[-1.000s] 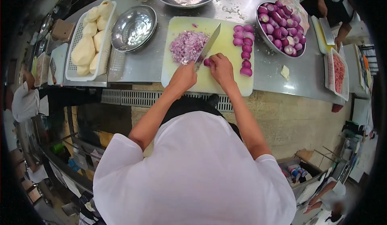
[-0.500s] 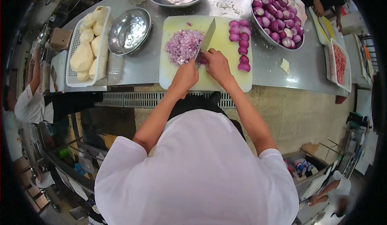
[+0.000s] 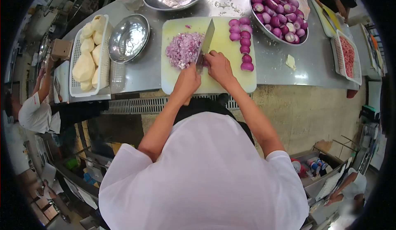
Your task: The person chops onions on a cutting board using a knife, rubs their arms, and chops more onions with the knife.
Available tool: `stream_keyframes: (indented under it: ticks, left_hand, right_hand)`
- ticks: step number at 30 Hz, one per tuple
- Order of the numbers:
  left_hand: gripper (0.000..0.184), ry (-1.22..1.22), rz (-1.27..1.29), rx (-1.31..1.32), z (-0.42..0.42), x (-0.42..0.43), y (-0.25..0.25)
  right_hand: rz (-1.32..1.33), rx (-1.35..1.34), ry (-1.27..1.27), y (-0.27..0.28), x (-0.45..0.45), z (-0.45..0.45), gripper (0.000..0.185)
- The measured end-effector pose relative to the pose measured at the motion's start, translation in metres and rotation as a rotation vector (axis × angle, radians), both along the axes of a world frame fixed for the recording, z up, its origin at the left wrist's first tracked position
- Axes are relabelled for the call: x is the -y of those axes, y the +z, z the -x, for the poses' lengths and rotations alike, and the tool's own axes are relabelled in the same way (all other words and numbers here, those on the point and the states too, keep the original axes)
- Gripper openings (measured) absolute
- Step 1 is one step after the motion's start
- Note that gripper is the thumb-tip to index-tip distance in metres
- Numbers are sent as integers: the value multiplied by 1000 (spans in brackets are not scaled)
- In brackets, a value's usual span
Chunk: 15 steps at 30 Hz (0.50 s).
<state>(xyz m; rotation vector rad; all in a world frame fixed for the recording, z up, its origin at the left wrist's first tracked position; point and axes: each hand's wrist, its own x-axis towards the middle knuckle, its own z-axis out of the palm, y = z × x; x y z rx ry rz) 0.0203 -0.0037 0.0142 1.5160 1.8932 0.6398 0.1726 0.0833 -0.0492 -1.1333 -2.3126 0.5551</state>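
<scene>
One heap of chopped onion (image 3: 184, 50) lies left of the knife (image 3: 208, 37), which the left hand (image 3: 187, 82) grips with wrapped fingers, blade pointing forward; just right of it, the right hand's (image 3: 220, 68) fingers pinch a mostly hidden onion piece (image 3: 205, 64); peeled onions (image 3: 245, 41) lie farther right.

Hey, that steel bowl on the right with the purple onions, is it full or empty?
Full: purple onions are piled up in the steel bowl, hiding its bottom.
</scene>
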Motion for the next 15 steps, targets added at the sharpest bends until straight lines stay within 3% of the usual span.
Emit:
stream_keyframes:
  ticks: [2,6,10,15]
  left_hand:
    - [18,29,165,73,-5,-13,9]
    - [18,-31,-68,-33,3,3,3]
    - [19,-16,118,45,-8,-15,5]
    - [18,-45,-119,-85,-4,2,-2]
  right_hand:
    - [-52,35,10,0,-2,-2,23]
    - [-15,-30,4,3,-4,-1,23]
    - [-27,-4,8,-1,5,-6,24]
    - [-28,-68,-16,-5,-1,-4,26]
